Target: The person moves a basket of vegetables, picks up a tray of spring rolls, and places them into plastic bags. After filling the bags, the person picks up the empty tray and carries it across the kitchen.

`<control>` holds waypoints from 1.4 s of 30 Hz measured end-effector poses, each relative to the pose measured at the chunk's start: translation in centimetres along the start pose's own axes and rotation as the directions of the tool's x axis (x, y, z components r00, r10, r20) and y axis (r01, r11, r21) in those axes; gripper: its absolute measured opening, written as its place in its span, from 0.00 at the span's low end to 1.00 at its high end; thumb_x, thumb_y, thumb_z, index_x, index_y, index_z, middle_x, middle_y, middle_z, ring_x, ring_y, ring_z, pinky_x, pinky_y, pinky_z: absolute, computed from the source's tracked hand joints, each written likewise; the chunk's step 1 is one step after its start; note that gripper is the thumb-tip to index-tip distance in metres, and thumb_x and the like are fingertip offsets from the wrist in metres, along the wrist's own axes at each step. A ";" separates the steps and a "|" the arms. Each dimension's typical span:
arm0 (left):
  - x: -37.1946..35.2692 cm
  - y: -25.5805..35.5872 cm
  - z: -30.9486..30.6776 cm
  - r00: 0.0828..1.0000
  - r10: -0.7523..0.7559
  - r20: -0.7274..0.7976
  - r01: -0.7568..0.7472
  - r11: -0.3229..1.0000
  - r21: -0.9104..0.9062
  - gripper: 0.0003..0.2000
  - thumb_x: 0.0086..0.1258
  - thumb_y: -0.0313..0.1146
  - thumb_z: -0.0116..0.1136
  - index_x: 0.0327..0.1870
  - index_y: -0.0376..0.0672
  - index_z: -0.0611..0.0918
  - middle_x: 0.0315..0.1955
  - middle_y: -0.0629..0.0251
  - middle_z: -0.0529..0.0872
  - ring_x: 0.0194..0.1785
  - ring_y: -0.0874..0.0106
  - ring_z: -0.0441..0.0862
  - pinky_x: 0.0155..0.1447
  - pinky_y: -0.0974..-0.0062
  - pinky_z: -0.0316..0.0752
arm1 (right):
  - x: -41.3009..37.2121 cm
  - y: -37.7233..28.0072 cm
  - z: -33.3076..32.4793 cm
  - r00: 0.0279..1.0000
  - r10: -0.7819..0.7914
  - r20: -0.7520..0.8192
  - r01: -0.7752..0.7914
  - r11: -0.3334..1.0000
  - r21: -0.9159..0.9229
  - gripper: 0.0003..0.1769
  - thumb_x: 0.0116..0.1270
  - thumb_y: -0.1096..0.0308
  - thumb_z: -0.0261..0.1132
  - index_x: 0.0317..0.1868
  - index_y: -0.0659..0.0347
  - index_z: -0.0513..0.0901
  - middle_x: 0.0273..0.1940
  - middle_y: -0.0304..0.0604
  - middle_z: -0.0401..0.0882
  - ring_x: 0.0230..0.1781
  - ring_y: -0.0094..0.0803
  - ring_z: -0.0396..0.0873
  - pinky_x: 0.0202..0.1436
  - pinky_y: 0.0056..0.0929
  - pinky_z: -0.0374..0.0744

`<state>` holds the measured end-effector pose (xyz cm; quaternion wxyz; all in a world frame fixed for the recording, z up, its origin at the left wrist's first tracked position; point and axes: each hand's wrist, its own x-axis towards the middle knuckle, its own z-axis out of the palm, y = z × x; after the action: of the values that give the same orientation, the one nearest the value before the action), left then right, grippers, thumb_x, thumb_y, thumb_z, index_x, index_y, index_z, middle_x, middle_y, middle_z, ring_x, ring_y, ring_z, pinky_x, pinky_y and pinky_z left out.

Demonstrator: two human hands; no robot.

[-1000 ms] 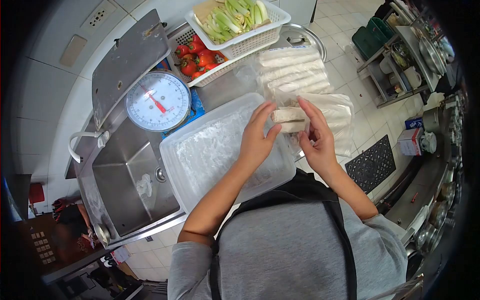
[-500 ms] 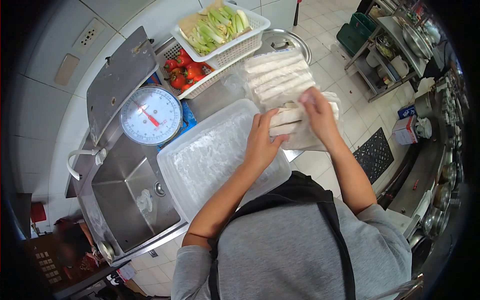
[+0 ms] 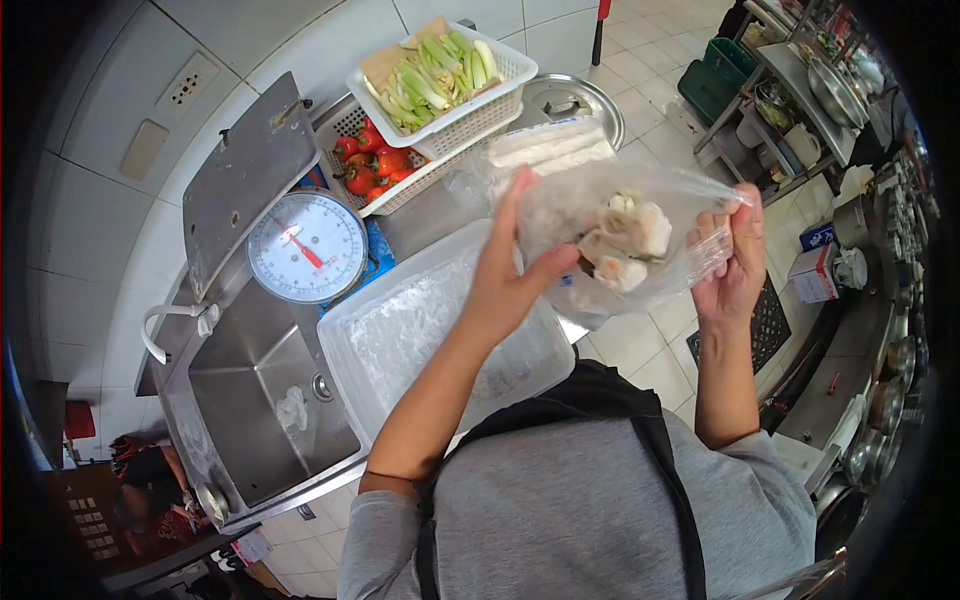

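Note:
A clear plastic bag [image 3: 570,205] is held up over the counter's right end. Inside it are several whitish pieces [image 3: 640,230] that look like the ends of pale wrapped rolls. My left hand [image 3: 508,275] grips the bag's left side, thumb in front and fingers partly hidden by the plastic. On the other side, my right hand [image 3: 735,265] pinches the gathered right edge. Behind the bag, more long white rolls [image 3: 555,142] lie in clear plastic, partly covered from view. Below my left forearm sits a translucent plastic tub [image 3: 400,335] with white residue.
A dial scale [image 3: 308,245] stands left of the tub, beside a steel sink [image 3: 250,400]. Farther back, a white basket [image 3: 450,125] of cut green-white vegetables rests above a basket of tomatoes [image 3: 375,165]. A round metal lid [image 3: 605,100] is behind the rolls. Another person [image 3: 150,500] is at lower left.
The bag has been lifted and tilted, so the roll ends now face me. My right hand has moved right and down, stretching the bag's edge. My left hand has shifted slightly.

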<state>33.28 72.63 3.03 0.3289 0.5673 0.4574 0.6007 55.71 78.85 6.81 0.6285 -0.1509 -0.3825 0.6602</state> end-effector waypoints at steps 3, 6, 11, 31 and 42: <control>-0.7 -2.9 2.1 0.989 -0.137 -0.059 0.138 0.990 0.012 0.30 0.77 0.40 0.55 0.75 0.35 0.64 0.69 0.48 0.70 0.71 0.63 0.68 0.74 0.68 0.60 | -0.8 1.8 -2.6 0.981 0.081 -0.177 -0.095 0.993 -0.071 0.10 0.79 0.61 0.57 0.43 0.59 0.75 0.21 0.28 0.67 0.14 0.14 0.58 0.18 0.17 0.60; -0.3 -3.2 2.7 0.970 -0.201 -0.137 0.209 0.977 0.044 0.22 0.82 0.39 0.47 0.69 0.34 0.73 0.60 0.50 0.80 0.64 0.68 0.76 0.68 0.71 0.67 | -1.3 2.2 -3.5 0.987 0.112 -0.117 -0.131 0.978 -0.161 0.06 0.78 0.64 0.58 0.44 0.57 0.76 0.31 0.29 0.75 0.22 0.13 0.66 0.23 0.15 0.64; 1.4 -1.6 3.1 0.975 -0.096 -0.201 0.103 0.994 0.029 0.18 0.83 0.38 0.46 0.56 0.34 0.83 0.45 0.56 0.88 0.49 0.73 0.83 0.57 0.76 0.74 | -0.2 1.9 -2.7 0.929 -0.074 -0.364 -0.034 0.959 -0.281 0.09 0.77 0.65 0.59 0.51 0.59 0.77 0.30 0.29 0.74 0.24 0.15 0.67 0.26 0.18 0.66; 3.1 3.0 6.7 0.995 -0.083 -0.061 0.089 0.990 0.105 0.15 0.81 0.36 0.51 0.49 0.33 0.85 0.34 0.60 0.88 0.38 0.82 0.78 0.47 0.79 0.75 | 2.0 -1.4 -6.8 0.953 -0.269 -0.138 0.181 0.873 -0.453 0.06 0.75 0.73 0.58 0.37 0.59 0.79 0.31 0.27 0.73 0.30 0.15 0.67 0.35 0.15 0.65; 1.9 1.3 7.4 0.994 0.044 -0.100 -0.035 0.996 0.086 0.13 0.81 0.31 0.49 0.47 0.31 0.85 0.46 0.57 0.90 0.52 0.75 0.83 0.68 0.71 0.70 | 2.2 0.8 -5.3 0.985 -0.166 0.043 0.135 0.594 -0.793 0.10 0.68 0.79 0.52 0.31 0.62 0.79 0.28 0.28 0.73 0.30 0.15 0.68 0.34 0.18 0.65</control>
<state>40.41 75.19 4.51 0.2692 0.5581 0.4871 0.6155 58.42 82.70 3.35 0.5568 -0.3922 -0.6351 0.3645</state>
